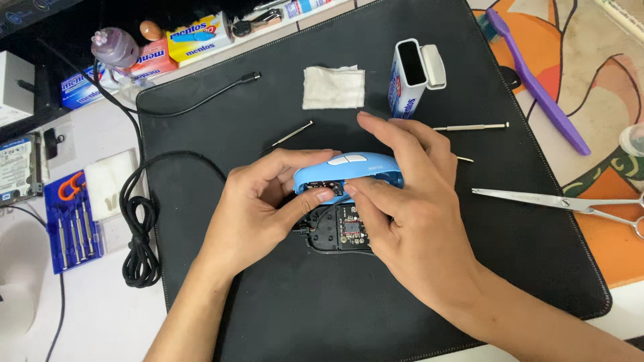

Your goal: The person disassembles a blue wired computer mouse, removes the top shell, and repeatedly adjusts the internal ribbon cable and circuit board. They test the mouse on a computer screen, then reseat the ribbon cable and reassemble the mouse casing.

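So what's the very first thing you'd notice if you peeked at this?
Right in the middle of the black mat, the left hand and right hand hold a bright blue mouse shell tipped up over its black base, showing a small circuit board. A purple toothbrush lies at the far right, with silver scissors below it.

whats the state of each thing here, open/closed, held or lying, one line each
mouse shell: blue, lifted off, held by both hands
mouse base: black, open, circuit board exposed, on the mat
left hand: gripping the shell's near edge
right hand: over the shell, fingertips at its edge
tin: upright, lid flipped open
scissors: closed, lying flat
screwdriver case: open, drivers inside
cable: coiled, unplugged end on the mat
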